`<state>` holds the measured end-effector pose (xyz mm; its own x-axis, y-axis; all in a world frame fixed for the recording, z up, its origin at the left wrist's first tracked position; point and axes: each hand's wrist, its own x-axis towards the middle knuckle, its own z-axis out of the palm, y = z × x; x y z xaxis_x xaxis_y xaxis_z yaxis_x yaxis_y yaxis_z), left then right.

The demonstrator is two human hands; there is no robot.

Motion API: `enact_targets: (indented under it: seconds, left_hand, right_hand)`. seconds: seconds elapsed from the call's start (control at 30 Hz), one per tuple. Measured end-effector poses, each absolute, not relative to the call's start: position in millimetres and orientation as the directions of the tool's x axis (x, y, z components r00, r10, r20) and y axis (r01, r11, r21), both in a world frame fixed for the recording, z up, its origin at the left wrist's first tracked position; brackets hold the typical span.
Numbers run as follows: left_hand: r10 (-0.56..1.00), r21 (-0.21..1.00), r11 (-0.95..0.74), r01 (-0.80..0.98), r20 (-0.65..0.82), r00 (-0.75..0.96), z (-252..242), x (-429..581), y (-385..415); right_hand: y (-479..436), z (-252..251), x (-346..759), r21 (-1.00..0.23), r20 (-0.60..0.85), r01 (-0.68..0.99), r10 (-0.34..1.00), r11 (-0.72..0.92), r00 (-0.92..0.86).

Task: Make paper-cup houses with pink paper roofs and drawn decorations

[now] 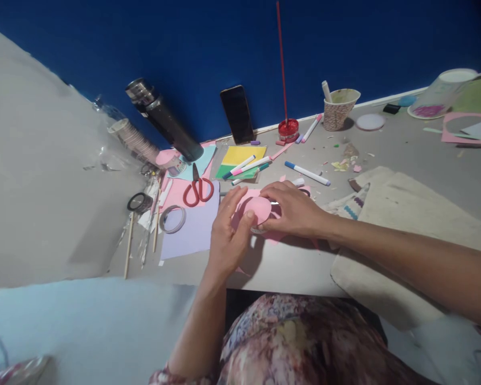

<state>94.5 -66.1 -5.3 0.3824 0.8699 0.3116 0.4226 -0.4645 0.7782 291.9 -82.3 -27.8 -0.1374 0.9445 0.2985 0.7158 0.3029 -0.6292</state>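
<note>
Between my two hands, above the table's front part, is a round pink paper circle (258, 209). A white edge shows just under it; what that belongs to is mostly hidden. My left hand (231, 227) curves around its left side, the thumb pressing on the pink paper. From the right, my right hand (292, 209) grips the opposite side, with fingers bent and partly out of sight. More pink paper scraps lie beneath and around the hands. Left of them rests a lilac sheet (192, 235), with red-handled scissors (198, 191) at its upper end.
A tape roll (172, 220), black tape (139, 202) and wooden sticks (129, 246) lie at left. Behind stand a dark flask (170, 123), a phone (237, 114) and a paper cup (339, 111). Several markers (307, 174) lie mid-table; a beige cloth (404, 224) covers the right.
</note>
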Motion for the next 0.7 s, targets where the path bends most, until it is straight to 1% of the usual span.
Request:
enact_targets:
  seconds: [0.1, 0.2, 0.53, 0.7]
  left_hand:
    - [0.815, 0.707, -0.547, 0.448, 0.328, 0.478, -0.5, 95.8, -61.2]
    - [0.789, 0.684, -0.574, 0.451, 0.315, 0.527, 1.1, 98.4, -60.3]
    - [0.744, 0.615, -0.648, 0.449, 0.384, 0.547, -2.5, 99.9, -65.0]
    - [0.735, 0.611, -0.660, 0.437, 0.401, 0.547, -6.1, 98.2, -64.4]
  right_hand:
    - [-82.1, -28.2, 291.9, -0.625, 0.325, 0.708, 0.934, 0.328, -0.146]
    - [-82.3, -28.6, 292.4, -0.641, 0.328, 0.686, 0.931, 0.344, -0.160]
    - [-80.9, -31.0, 293.5, -0.644, 0.342, 0.679, 0.926, 0.353, -0.157]
    - [-85.1, -28.5, 299.3, -0.678, 0.308, 0.645, 0.933, 0.351, -0.185]
